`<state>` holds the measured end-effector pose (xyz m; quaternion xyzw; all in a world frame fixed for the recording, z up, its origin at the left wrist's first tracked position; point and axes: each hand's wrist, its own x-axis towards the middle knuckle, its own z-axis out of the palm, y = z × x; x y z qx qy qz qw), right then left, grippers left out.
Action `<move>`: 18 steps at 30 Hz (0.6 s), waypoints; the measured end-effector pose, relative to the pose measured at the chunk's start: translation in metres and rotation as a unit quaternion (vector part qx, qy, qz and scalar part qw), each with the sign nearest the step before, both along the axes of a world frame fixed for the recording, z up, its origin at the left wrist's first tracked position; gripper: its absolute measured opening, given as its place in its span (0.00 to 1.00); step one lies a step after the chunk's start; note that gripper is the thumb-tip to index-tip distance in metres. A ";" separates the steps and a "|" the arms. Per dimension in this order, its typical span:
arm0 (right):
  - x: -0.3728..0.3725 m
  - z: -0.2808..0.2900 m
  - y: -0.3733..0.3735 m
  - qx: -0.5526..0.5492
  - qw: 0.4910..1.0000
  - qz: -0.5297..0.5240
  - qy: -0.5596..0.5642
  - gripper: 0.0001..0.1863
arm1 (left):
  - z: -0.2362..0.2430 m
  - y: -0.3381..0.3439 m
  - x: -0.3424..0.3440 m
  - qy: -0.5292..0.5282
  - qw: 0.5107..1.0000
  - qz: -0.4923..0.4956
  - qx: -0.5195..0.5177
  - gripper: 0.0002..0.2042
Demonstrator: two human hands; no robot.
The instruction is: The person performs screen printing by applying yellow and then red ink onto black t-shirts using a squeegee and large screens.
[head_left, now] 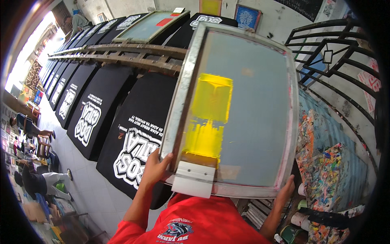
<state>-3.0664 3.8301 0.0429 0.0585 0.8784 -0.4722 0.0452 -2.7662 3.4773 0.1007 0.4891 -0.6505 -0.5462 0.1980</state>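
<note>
A large screen-printing frame is held up before me, its grey mesh carrying bright yellow ink on the left half. My left hand grips its lower left corner, the thumb over the edge. At the lower right corner, my right hand is closed round the frame's side; part of its fingers is hidden behind it. A white-handled squeegee lies across the near end of the frame, below the yellow ink and not in either hand.
Black shirts with white prints lie on slanted boards in two rows. Another screen frame rests on the far row. A black metal railing and an ink-splattered surface stand at right. People are at left.
</note>
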 end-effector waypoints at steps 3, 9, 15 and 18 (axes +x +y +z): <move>-0.021 -0.002 -0.019 -0.091 0.991 0.091 -0.026 0.37 | 0.015 -0.010 -0.013 -0.033 0.999 0.012 -0.018 0.23; -0.072 0.009 -0.061 -0.011 0.994 0.111 -0.020 0.37 | 0.017 -0.045 -0.052 -0.010 1.000 0.007 -0.026 0.19; -0.143 0.033 -0.075 -0.025 0.999 0.017 0.025 0.38 | -0.004 -0.075 -0.145 0.012 0.999 -0.037 -0.015 0.21; -0.172 0.052 -0.090 -0.001 1.000 0.009 0.029 0.39 | -0.018 -0.087 -0.193 0.011 0.998 -0.053 0.025 0.23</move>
